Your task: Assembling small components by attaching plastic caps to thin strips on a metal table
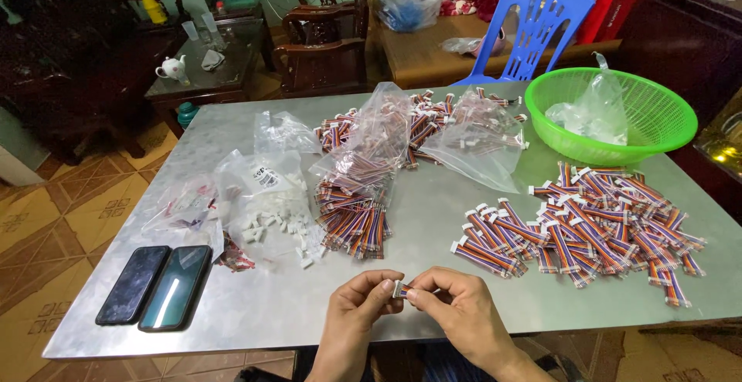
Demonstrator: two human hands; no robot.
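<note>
Well up and left of my fingers [386, 283], two phones lie side by side on the surface [255, 312]. The left phone [133, 284] has a dark screen; the right phone [176, 287] shows a teal sheen with a bright glare streak.

Above those, left of my fingers, I see a clear plastic bag of small white connectors [270, 200] bearing a white label with dark print [265, 176], and beside it a flatter clear bag [185, 206].

Straight ahead, beyond my fingers, lie clear bags of striped ribbon cables [371, 158], one more to their right [479, 139]. Far right, a crumpled clear bag [591, 115] sits in the green basket [665, 115].
</note>
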